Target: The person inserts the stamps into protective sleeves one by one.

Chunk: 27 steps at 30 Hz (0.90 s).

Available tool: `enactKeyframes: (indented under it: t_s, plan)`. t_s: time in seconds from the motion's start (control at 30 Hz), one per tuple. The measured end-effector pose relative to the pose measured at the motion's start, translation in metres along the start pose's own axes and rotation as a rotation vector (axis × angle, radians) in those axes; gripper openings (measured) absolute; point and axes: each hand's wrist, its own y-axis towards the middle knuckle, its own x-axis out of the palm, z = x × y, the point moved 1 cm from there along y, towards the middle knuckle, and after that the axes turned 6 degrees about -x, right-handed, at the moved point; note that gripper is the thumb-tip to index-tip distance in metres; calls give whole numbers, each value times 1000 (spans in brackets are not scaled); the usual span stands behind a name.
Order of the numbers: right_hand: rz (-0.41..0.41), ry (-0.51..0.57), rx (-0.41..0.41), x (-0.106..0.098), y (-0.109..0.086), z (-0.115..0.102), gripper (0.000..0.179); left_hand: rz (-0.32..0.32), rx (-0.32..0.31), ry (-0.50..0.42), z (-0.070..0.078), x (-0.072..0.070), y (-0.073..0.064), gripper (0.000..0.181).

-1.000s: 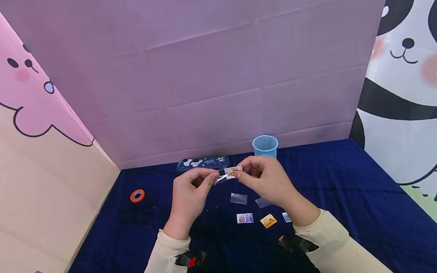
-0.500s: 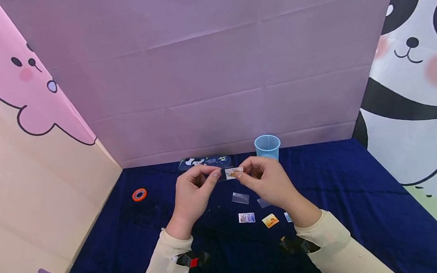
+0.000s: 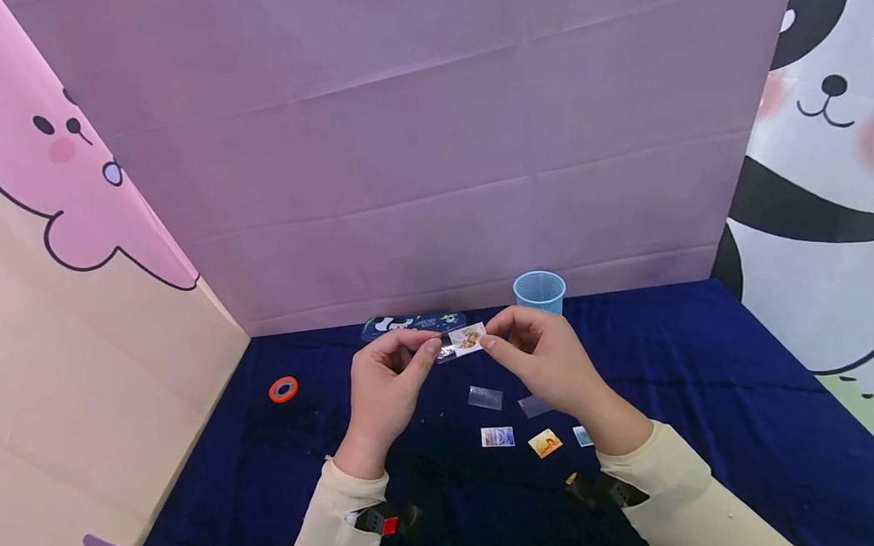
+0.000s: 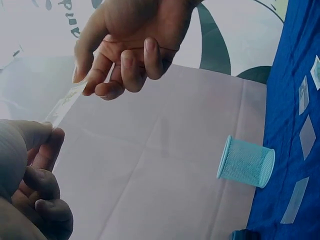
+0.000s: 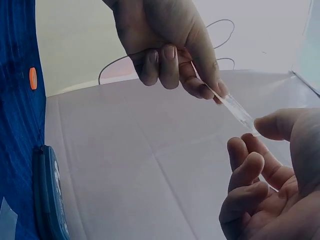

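Between thumb and forefinger, my left hand [image 3: 387,385] pinches the left end of a small clear plastic sleeve [image 3: 445,350]. At its right end, a small white-bordered picture card [image 3: 469,339] overlaps the sleeve, and my right hand [image 3: 551,358] pinches the card's right edge. Sleeve and card are held up above the table, seen nearly edge-on in both wrist views. Below them on the cloth lie two more clear sleeves, a nearer sleeve [image 3: 485,398] and one partly behind the right hand [image 3: 533,406]. A purplish card [image 3: 497,437], an orange card [image 3: 545,443] and a bluish card [image 3: 583,436] lie closer to me.
A dark blue pencil case [image 3: 413,323] lies at the back by the purple backdrop [image 3: 414,141]. To its right stands a light blue mesh cup [image 3: 540,290]. An orange tape roll [image 3: 283,390] sits at the left on the navy cloth [image 3: 255,484].
The right hand has risen slightly and moved right, tilting the card's right end upward, so more of its picture shows. Both hands keep their pinch. The head view has shifted a little.
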Motion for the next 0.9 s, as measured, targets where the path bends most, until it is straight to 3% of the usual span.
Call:
enactKeyframes:
  t_s: [0.27, 0.57, 0.9]
  plan:
    - [-34, 46, -9, 5, 0, 1, 5, -18, 7, -10, 0, 1, -1, 10]
    - [-34, 36, 26, 2, -2, 1, 9, -26, 8, 24, -3, 2, -2, 12]
    - [-76, 22, -4, 2, -2, 1, 11, -37, 15, 18, -2, 3, -1, 12]
